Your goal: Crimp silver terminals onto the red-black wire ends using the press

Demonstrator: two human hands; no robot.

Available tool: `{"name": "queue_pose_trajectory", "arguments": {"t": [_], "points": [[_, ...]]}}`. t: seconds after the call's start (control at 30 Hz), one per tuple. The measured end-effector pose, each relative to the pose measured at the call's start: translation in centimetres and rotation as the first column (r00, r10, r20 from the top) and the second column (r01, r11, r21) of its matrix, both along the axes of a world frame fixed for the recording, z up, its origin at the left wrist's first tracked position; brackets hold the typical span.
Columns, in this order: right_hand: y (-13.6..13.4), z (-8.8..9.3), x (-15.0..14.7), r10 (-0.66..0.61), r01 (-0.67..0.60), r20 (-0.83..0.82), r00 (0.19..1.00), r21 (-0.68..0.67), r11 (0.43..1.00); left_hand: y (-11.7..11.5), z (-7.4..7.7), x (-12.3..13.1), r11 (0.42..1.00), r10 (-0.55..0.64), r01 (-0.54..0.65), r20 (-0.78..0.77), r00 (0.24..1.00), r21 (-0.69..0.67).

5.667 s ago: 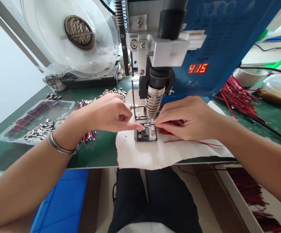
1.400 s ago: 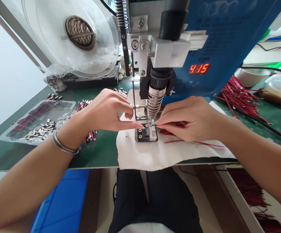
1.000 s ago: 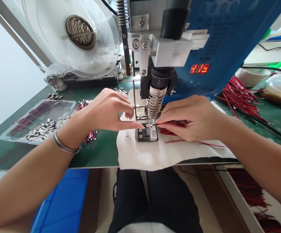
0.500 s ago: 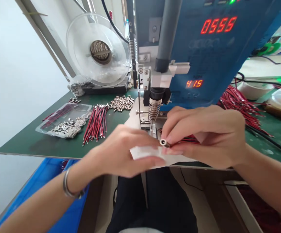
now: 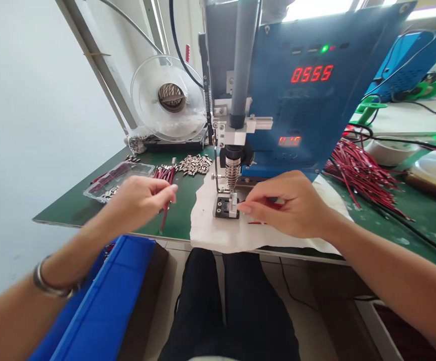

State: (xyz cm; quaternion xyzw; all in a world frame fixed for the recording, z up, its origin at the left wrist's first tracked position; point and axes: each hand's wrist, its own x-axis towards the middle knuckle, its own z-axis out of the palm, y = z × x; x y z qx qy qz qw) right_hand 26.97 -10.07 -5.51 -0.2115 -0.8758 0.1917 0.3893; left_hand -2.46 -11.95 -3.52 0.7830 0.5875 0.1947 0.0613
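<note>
My left hand (image 5: 144,200) is at the left, blurred, its thumb and forefinger pinched together over a bundle of red and black wires (image 5: 165,173). Below its fingertips hangs a red wire (image 5: 164,220), seemingly in the pinch. My right hand (image 5: 281,205) has its thumb and fingers closed beside the small white holder (image 5: 233,204) on a black fixture plate (image 5: 221,206). Whatever sits between those fingertips is hidden. Directly above the holder stands the machine's spring-wrapped tip (image 5: 233,173). Short red wires (image 5: 255,222) lie on white paper (image 5: 210,235) under the right hand.
A blue machine (image 5: 278,110) with red digits rises behind the fixture. At the left are a clear box (image 5: 146,169) of metal connectors, a connector pile (image 5: 195,164) and a clear reel (image 5: 146,110). More red wires (image 5: 364,170) lie right. A blue bin (image 5: 116,281) stands below the table.
My left hand has moved away leftward to the wire bundle. My right hand has shifted to the holder; the small metal connector it held is no longer visible. The view has tilted up slightly.
</note>
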Motion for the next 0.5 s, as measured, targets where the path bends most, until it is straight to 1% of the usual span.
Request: {"name": "queue_pose_trajectory", "arguments": {"t": [0.03,0.07,0.13,0.17,0.23,0.33,0.43,0.5], "points": [[0.2,0.1,0.1,0.014,-0.014,0.023,1.000,0.011,1.000,0.9,0.3,-0.9,0.992,0.126,-0.122,-0.185,0.975,0.034],[0.4,0.1,0.3,0.032,-0.032,0.056,0.998,0.005,0.999,1.7,0.6,-1.7,0.976,0.217,-0.213,-0.324,0.921,0.049],[0.8,0.2,0.6,0.067,-0.062,0.157,0.985,-0.040,0.997,3.1,0.9,-2.6,0.953,0.263,-0.303,-0.505,0.822,0.004],[1.1,0.3,0.9,0.080,-0.064,0.225,0.971,-0.075,0.995,3.7,0.9,-2.9,0.943,0.267,-0.332,-0.552,0.790,-0.019],[1.5,0.5,1.4,0.090,-0.041,0.371,0.924,-0.138,0.990,4.6,1.0,-3.2,0.927,0.263,-0.368,-0.587,0.765,-0.064],[2.3,0.6,2.4,0.110,-0.008,0.543,0.833,-0.186,0.982,5.7,1.0,-3.3,0.913,0.278,-0.397,-0.573,0.771,-0.090],[2.9,0.6,3.1,0.095,0.059,0.647,0.756,-0.213,0.975,6.3,0.6,-3.6,0.905,0.295,-0.414,-0.565,0.770,-0.092],[3.1,0.7,3.3,0.078,0.108,0.688,0.722,-0.223,0.969,6.4,0.2,-4.5,0.911,0.316,-0.409,-0.544,0.778,-0.057]]}}
